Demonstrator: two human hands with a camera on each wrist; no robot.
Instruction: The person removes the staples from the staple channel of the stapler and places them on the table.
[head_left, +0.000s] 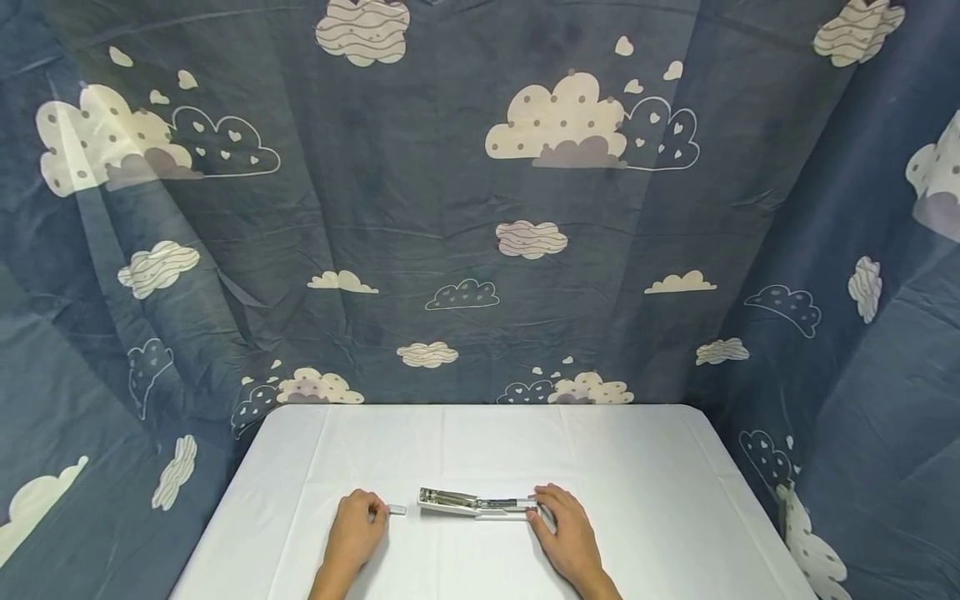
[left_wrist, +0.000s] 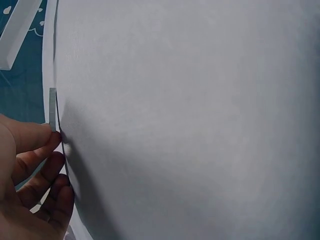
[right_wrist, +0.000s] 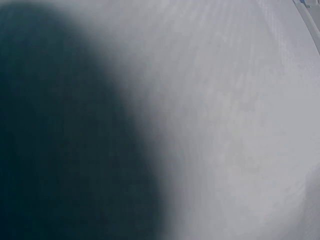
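On table (head_left: pixel 645 475), stapler (head_left: pixel 468 502) lies crosswise; pinched staples (head_left: pixel 398 510) point right.

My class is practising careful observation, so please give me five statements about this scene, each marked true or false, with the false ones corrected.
1. The left hand pinches a small staple strip. True.
2. The stapler is folded closed. False: it is opened out, with its metal inside showing.
3. The right hand holds one end of the stapler. True.
4. The staple strip touches the stapler. False: a gap separates them.
5. The cloth backdrop behind the white table is plain. False: it is printed with clouds.
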